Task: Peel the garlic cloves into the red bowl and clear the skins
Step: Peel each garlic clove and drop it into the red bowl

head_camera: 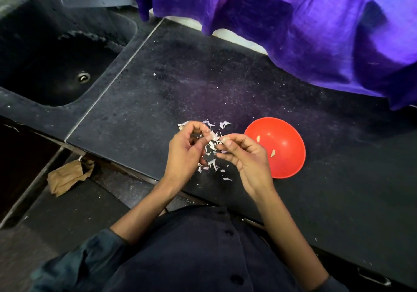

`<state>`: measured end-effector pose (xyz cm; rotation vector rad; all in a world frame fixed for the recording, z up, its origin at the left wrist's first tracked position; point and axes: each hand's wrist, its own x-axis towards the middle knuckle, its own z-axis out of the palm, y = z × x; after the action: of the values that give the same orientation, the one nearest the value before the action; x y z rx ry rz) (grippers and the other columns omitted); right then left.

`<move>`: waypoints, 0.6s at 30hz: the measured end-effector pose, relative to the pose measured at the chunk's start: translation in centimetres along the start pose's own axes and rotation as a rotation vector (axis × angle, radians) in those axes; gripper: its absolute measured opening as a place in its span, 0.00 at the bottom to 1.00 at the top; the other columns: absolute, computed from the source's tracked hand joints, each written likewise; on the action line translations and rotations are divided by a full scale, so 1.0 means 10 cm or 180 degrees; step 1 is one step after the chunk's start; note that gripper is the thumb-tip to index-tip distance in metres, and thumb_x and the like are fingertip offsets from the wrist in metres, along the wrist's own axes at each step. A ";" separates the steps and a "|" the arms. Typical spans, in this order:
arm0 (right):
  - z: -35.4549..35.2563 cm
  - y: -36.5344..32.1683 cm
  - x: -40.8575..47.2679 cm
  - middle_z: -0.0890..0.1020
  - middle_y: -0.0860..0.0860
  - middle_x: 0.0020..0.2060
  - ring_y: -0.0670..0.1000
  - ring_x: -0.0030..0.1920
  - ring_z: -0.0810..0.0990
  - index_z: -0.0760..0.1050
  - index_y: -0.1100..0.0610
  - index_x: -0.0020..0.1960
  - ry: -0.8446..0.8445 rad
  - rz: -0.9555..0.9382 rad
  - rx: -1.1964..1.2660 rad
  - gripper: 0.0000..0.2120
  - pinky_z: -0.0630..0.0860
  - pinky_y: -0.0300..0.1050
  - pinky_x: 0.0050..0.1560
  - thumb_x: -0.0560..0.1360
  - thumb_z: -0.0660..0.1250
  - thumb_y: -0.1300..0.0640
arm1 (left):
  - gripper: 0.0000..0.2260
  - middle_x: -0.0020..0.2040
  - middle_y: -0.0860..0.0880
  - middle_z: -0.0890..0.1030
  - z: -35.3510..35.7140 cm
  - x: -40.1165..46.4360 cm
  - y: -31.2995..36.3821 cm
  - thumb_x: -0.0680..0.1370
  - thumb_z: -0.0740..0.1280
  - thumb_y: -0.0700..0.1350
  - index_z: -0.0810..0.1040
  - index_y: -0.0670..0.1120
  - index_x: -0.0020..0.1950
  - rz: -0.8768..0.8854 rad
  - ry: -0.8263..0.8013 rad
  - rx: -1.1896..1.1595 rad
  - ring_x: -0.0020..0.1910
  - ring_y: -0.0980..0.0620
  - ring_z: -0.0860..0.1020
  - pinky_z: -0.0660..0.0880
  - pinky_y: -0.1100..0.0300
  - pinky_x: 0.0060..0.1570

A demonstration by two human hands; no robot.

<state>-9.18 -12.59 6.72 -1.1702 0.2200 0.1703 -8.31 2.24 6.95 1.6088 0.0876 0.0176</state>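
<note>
A garlic clove (225,138) is being pinched between the thumb and fingertips of the right hand (246,158), just above the dark counter (140,102) and just at 9 o'clock of the red bowl (291,156). The left hand (187,152) is being held just at 9 o'clock of the clove, its fingers curled and its thumb and forefinger closed on a pale scrap that appears to be skin; whether another clove is being kept inside the palm cannot be told. Loose white skins (212,149) are lying scattered on the counter beneath and between both hands, with a few more at 12 o'clock of the left hand. Three peeled cloves (273,153) are resting inside the bowl. A purple cloth (293,25) is hanging over the counter's far edge, at 12 o'clock. A dark sink (56,66) is set at 10 o'clock. A crumpled brown paper bag (67,174) is lying on the floor at 8 o'clock.
</note>
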 end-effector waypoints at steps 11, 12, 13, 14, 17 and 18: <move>-0.04 -0.02 0.00 0.83 0.55 0.41 0.50 0.40 0.83 0.80 0.61 0.48 0.0034 0.0440 0.0667 0.07 0.80 0.43 0.41 0.71 0.67 0.62 | 0.07 0.46 0.55 0.83 0.01 -0.04 -0.06 0.76 0.71 0.37 0.85 0.48 0.50 0.0385 -0.0204 0.0818 0.35 0.57 0.79 0.80 0.57 0.36; -0.04 -0.02 0.00 0.83 0.55 0.40 0.50 0.40 0.83 0.80 0.61 0.48 0.0033 0.0441 0.0663 0.07 0.80 0.43 0.41 0.72 0.67 0.62 | 0.06 0.46 0.54 0.83 0.01 -0.04 -0.07 0.75 0.72 0.39 0.85 0.47 0.50 0.0441 -0.0212 0.0894 0.36 0.58 0.79 0.80 0.56 0.38; -0.04 -0.02 0.00 0.83 0.54 0.40 0.49 0.39 0.83 0.79 0.62 0.48 0.0038 0.0439 0.0645 0.07 0.80 0.43 0.40 0.72 0.67 0.62 | 0.05 0.45 0.54 0.84 0.01 -0.03 -0.08 0.74 0.73 0.40 0.85 0.47 0.49 0.0466 -0.0194 0.0943 0.37 0.59 0.79 0.80 0.56 0.40; -0.04 -0.02 0.00 0.83 0.54 0.40 0.49 0.39 0.83 0.79 0.62 0.48 0.0048 0.0435 0.0620 0.07 0.80 0.42 0.40 0.72 0.67 0.61 | 0.05 0.44 0.55 0.84 0.01 -0.03 -0.07 0.74 0.73 0.41 0.85 0.47 0.49 0.0462 -0.0171 0.0957 0.37 0.60 0.80 0.79 0.57 0.41; -0.03 -0.02 0.00 0.83 0.53 0.39 0.48 0.38 0.81 0.80 0.61 0.47 0.0101 0.0434 0.0551 0.07 0.80 0.42 0.39 0.71 0.68 0.60 | 0.06 0.44 0.58 0.84 0.03 -0.02 -0.04 0.75 0.72 0.41 0.85 0.48 0.50 0.0274 -0.0187 0.0819 0.34 0.59 0.80 0.80 0.60 0.37; -0.02 -0.01 0.00 0.83 0.52 0.39 0.48 0.38 0.81 0.80 0.60 0.47 0.0115 0.0432 0.0527 0.06 0.80 0.42 0.39 0.71 0.68 0.60 | 0.06 0.44 0.59 0.84 0.04 -0.02 -0.03 0.76 0.71 0.40 0.85 0.48 0.51 0.0211 -0.0217 0.0781 0.33 0.58 0.79 0.79 0.62 0.36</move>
<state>-9.14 -12.86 6.76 -0.9946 0.3395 0.2456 -8.54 1.88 6.66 1.8556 -0.0173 0.0033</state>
